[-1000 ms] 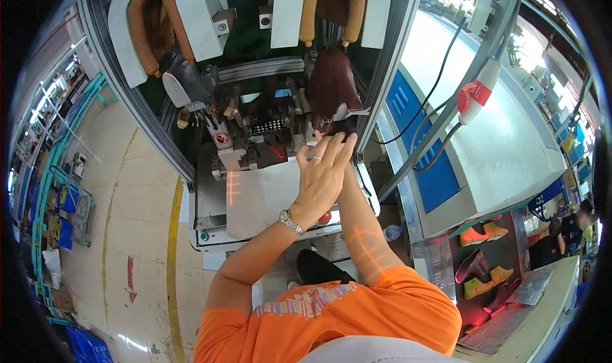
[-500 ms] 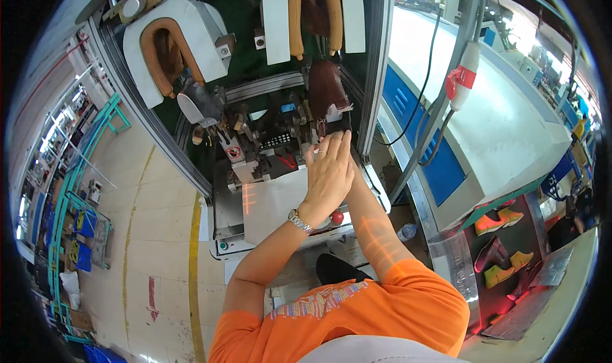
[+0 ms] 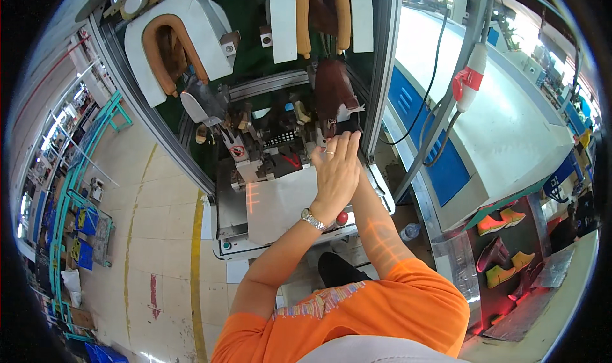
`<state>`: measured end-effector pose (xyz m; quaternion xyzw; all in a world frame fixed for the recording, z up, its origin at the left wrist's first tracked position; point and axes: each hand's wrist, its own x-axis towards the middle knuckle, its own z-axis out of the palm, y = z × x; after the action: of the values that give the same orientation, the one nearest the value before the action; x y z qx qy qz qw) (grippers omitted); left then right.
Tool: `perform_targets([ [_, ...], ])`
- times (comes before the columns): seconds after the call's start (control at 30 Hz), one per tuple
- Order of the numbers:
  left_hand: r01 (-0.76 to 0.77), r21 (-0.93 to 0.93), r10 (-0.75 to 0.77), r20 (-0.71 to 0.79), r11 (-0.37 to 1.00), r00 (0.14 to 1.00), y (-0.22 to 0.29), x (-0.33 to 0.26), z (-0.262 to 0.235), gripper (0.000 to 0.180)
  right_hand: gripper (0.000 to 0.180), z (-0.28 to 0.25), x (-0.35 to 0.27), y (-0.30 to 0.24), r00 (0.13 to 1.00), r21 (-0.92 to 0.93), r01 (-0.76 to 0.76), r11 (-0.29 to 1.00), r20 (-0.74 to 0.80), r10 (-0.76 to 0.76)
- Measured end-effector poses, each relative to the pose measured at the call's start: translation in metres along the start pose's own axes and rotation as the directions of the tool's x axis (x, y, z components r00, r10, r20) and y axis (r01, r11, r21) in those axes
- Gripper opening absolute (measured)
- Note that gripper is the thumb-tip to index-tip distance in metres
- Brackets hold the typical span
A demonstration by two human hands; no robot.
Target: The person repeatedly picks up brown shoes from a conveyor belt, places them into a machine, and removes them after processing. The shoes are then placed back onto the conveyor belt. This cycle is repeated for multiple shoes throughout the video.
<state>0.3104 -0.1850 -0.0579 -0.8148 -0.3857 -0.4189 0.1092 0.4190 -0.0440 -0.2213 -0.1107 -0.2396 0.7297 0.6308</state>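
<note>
A dark brown leather shoe upper (image 3: 336, 92) hangs over a form at the right station of the machine, its pale torn-looking lower edge toward me. Just below it, my left hand (image 3: 339, 175) is stretched out with its fingers long and close together, a ring and a metal watch on it. Its fingertips reach the dark area under the upper; whether they touch the leather I cannot tell. My right forearm (image 3: 375, 226) comes up from the right, and the right hand is hidden behind the left, so its fingers do not show.
A white machine table (image 3: 280, 210) with a red knob (image 3: 342, 217) lies below my hands. White U-shaped pads (image 3: 220, 41) with tan cushions hang above. A metal post with a red-and-white plug (image 3: 468, 82) stands right. Colourful shoes (image 3: 500, 221) lie on a dark rack farther right.
The machine and my hands appear slightly farther right in the picture, as the view has shifted. My hands stay below the shoe upper, in nearly the same pose.
</note>
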Motion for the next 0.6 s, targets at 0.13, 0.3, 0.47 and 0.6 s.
perform_targets([
  [0.13, -0.018, -0.008, 0.018, -0.013, 1.000, 1.000, -0.007, 0.004, 0.000, 0.047, 0.023, 0.002, 0.007, 0.001, 1.000, -0.007, 0.001, 1.000, -0.001, -0.001],
  [0.3, -0.024, -0.025, 0.023, -0.014, 0.999, 1.000, -0.009, 0.003, -0.001, 0.045, 0.024, 0.003, 0.014, -0.004, 1.000, -0.017, 0.002, 1.000, -0.004, -0.002],
  [0.47, 0.119, -0.650, -0.130, 0.032, 0.750, 0.991, -0.008, 0.017, -0.018, 0.029, 0.025, 0.004, 0.014, -0.002, 1.000, -0.024, -0.009, 1.000, -0.004, 0.009],
  [0.6, 0.520, -0.854, -0.360, 0.490, -0.017, 0.794, 0.001, 0.053, -0.032, 0.028, 0.026, 0.000, 0.012, 0.000, 1.000, -0.026, -0.014, 1.000, -0.010, 0.014],
])
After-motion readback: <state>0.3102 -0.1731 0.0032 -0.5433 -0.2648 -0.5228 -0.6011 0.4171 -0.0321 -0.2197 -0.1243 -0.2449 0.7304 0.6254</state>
